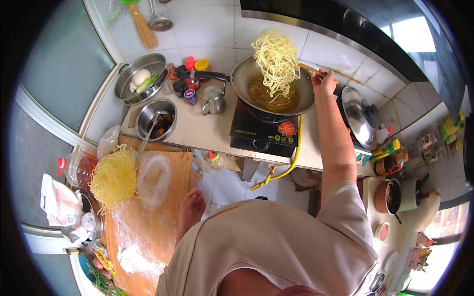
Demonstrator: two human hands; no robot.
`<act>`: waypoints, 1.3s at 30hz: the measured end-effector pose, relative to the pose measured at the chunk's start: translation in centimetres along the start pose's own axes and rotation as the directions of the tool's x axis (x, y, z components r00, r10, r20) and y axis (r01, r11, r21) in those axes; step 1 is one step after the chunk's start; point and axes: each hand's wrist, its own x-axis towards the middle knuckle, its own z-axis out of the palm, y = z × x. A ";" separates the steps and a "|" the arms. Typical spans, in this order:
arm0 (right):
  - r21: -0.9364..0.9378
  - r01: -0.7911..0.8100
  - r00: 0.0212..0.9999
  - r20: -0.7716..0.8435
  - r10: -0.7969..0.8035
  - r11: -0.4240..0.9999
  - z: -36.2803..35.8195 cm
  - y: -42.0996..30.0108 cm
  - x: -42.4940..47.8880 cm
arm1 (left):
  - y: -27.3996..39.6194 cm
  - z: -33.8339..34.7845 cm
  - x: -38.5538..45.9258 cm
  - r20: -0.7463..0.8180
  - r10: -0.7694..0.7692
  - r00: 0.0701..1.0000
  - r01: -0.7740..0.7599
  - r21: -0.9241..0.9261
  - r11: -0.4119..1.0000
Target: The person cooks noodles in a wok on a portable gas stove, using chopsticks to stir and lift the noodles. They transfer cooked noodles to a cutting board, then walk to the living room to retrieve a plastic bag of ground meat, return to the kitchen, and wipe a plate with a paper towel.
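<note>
My right hand [323, 83] grips wooden chopsticks [308, 67] at the right side of the wok [241, 80]. A large tangle of pale noodles [276, 61] hangs from them, its lower strands reaching down to the brown liquid [258, 97] in the wok. The wok sits on a black gas stove [264, 127] with a red flower print. My left hand [192, 205] is low beside the floured wooden board [181, 166], fingers loosely curled and holding nothing that I can see. A heap of yellow noodles [114, 177] lies at the board's far left, beside a clear plastic bag [153, 179].
A steel pot [139, 124] with a ladle [149, 129], a metal oil pot [214, 99] and several seasoning jars [190, 97] stand left of the stove. A yellow hose [298, 144] hangs over the counter front. A glass lid [357, 114] leans at right. The range hood [322, 35] overhangs the wok.
</note>
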 end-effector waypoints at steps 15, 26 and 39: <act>-0.618 0.515 0.784 0.620 -0.035 0.593 -3.0 -0.4 -9.1 | -1.1 0.0 -0.3 -0.006 -0.031 0.999 0.031 -0.005 0.999; -0.575 0.352 0.933 0.281 -0.226 0.738 1.1 -5.5 0.1 | -1.7 0.4 -0.8 -0.035 -0.030 0.999 0.029 -0.015 0.999; -0.506 -0.063 0.997 0.003 0.075 0.860 -0.2 4.5 11.3 | -3.7 2.0 -2.3 -0.188 0.064 0.980 -0.078 -0.069 0.995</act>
